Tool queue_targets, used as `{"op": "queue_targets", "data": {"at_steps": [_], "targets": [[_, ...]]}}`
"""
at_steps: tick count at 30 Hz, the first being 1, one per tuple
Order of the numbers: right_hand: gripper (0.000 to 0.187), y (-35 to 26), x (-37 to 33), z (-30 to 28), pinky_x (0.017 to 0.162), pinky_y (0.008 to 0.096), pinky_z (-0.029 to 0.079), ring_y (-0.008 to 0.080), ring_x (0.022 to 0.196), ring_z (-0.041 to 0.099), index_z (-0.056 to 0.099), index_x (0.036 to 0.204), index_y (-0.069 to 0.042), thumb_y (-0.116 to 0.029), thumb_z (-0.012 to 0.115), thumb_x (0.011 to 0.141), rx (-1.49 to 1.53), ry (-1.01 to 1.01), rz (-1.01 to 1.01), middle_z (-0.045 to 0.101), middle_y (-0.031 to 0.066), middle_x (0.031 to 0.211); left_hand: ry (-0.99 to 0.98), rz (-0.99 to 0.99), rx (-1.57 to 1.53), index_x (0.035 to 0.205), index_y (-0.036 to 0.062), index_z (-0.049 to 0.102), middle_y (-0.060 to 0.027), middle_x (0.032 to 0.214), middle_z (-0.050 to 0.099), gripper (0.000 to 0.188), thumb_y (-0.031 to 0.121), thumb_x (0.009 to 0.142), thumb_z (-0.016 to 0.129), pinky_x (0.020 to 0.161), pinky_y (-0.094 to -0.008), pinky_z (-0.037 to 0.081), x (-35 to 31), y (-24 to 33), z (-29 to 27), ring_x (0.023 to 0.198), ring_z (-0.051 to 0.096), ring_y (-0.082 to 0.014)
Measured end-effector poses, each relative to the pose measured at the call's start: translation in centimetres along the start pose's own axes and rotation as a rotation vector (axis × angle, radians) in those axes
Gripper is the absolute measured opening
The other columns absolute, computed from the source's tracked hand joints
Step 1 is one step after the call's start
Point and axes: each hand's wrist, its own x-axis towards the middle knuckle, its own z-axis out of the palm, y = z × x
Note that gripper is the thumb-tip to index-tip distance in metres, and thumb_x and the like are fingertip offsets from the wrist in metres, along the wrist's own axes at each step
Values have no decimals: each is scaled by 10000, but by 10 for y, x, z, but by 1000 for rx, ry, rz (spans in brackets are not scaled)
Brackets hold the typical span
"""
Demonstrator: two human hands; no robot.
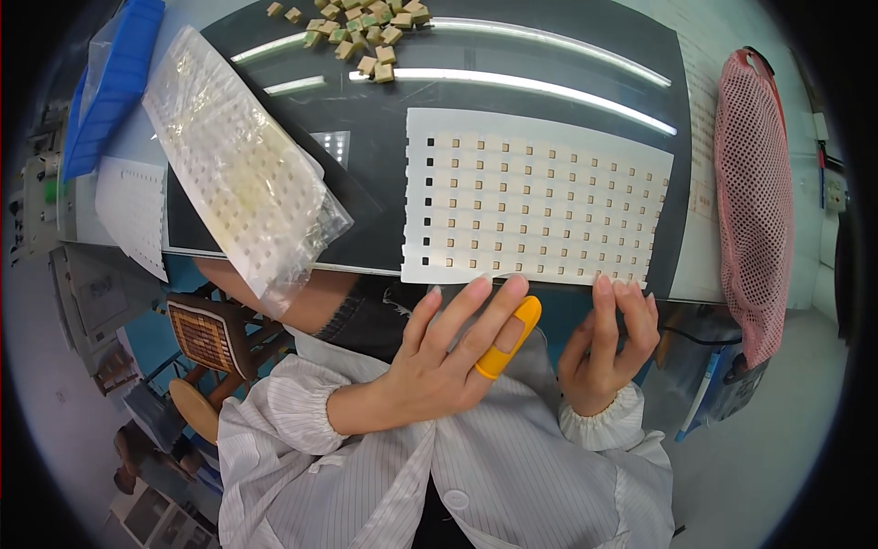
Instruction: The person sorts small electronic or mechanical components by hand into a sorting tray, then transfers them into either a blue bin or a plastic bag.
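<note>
The left hand (pixel 444 357) and right hand (pixel 611 343) touch a white sheet (pixel 535 200) along its near edge. Small tan blocks (pixel 391 35) lie beyond it.

Dark glossy tabletop (pixel 549 62) shows long light-strip reflections (pixel 512 83); left, chair (pixel 208 337) with brown slatted seat; round wooden stool (pixel 194 410) beside it; pale wall (pixel 64 412).

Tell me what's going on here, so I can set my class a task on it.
A seated person has the fingertips of both the left hand and right hand at the near edge of a white sheet dotted with rows of small tan squares. A yellow finger cover is on the left hand. Loose blocks lie at the far side; a clear plastic bag is left of the sheet. Whether the fingers press or lift isn't clear.
</note>
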Motion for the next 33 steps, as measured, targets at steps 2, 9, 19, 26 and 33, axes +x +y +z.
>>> {"op": "queue_targets", "data": {"at_steps": [2,9,19,26,33], "targets": [[488,0,-1,1,947,420,392,246,1105,497,594,1157,-56,83,548,692,10,-3,3,498,90,1138,-21,-114,38,1151,122,598,-10,1311,504,340,218,828,546,1082,-412,199,-3,1,1,1242,410,-215],[489,1,-2,-1,955,432,387,252,1124,483,591,1157,-48,102,537,695,13,-9,3,491,86,1136,-45,-161,57,1168,156,591,2,1341,470,351,228,826,549,1074,-438,200,-4,1,1,1241,413,-223],[475,1,-1,-2,981,444,362,242,1122,480,587,1158,-42,82,520,704,8,-20,19,493,85,1131,-86,-199,84,1194,229,576,48,1366,428,390,276,807,573,1063,-464,194,-6,5,2,1250,406,-213],[443,-5,5,-6,992,454,330,257,1116,465,593,1138,-77,67,552,721,46,-59,31,471,103,1151,-93,-233,147,1250,287,531,53,1306,461,498,290,757,603,980,-544,272,1,9,0,1226,423,-227],[524,0,18,-10,931,399,347,279,1078,423,630,1100,-162,69,582,633,-8,-94,-118,451,103,1159,-132,-150,187,1230,227,541,-12,1333,444,513,306,743,683,1015,-571,215,9,7,-11,1216,412,-314]]}}
